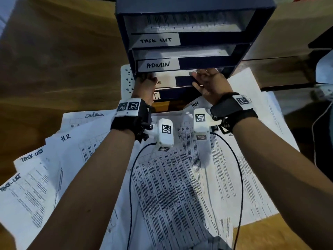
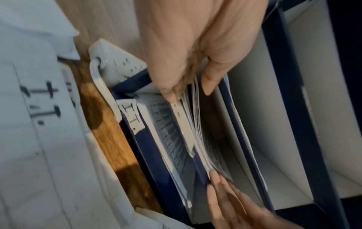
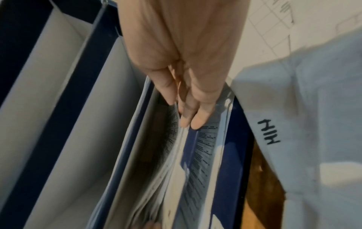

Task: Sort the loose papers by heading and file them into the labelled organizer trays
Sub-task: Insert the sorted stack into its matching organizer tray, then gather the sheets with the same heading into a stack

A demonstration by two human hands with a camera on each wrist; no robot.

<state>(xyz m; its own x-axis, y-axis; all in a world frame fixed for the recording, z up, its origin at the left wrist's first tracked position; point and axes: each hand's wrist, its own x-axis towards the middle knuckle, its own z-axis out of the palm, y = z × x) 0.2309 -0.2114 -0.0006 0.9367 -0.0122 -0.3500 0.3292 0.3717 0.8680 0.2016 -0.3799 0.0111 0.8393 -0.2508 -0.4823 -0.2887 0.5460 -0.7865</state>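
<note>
A dark blue organizer (image 1: pixel 207 40) stands on the wooden table (image 1: pixel 54 60), with trays labelled TASK LIST (image 1: pixel 156 40), ADMIN (image 1: pixel 158 64) and, at the bottom, I.T. (image 2: pixel 130 117). Both hands are at the third tray, whose label my left hand mostly hides. My left hand (image 1: pixel 146 85) (image 2: pixel 188 93) pinches the left end of a stack of printed papers (image 2: pixel 195 131) in that tray's mouth. My right hand (image 1: pixel 207 82) (image 3: pixel 180 111) holds the stack's (image 3: pixel 172 155) other end, one digit on one face and straight fingers on the other. Loose sheets (image 1: pixel 180 177) cover the table under my arms.
Sheets headed H.R (image 1: pixel 65 138), TASK LIST (image 1: pixel 32 156) and Admin (image 1: pixel 94 115) fan out at the left. An I.T. sheet (image 2: pixel 39 108) lies near the organizer. A white power strip (image 1: pixel 127 82) sits against its left side. Black cables (image 1: pixel 133 168) trail over the papers.
</note>
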